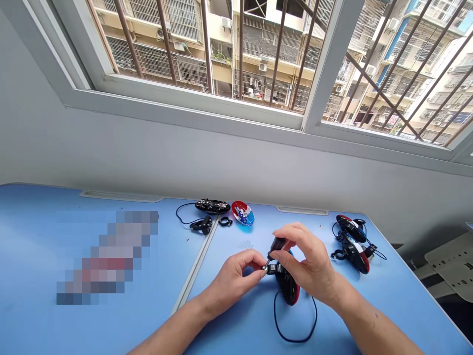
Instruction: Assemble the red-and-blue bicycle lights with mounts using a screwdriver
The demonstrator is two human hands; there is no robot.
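Observation:
My right hand (308, 259) grips a short screwdriver (276, 246) by its black handle, tilted with the shaft pointing down and left. Its tip meets a small shiny screw (264, 268) at the end of a black ring clamp (272, 269). Thumb and fingers of my left hand (242, 273) pinch around that screw. The clamp belongs to an oval bike light (287, 286), black with red and blue parts, lying on the table under my right hand, which hides part of it. A thin black cable (295, 341) loops from the light towards me.
On the blue table (229, 315), an open black light housing (212, 206), a black bracket (201, 225), a loose ring clamp (225, 222) and a red-blue lens cover (243, 213) lie at the back. Two assembled lights (354, 251) lie right. A blurred patch (109, 259) covers something left.

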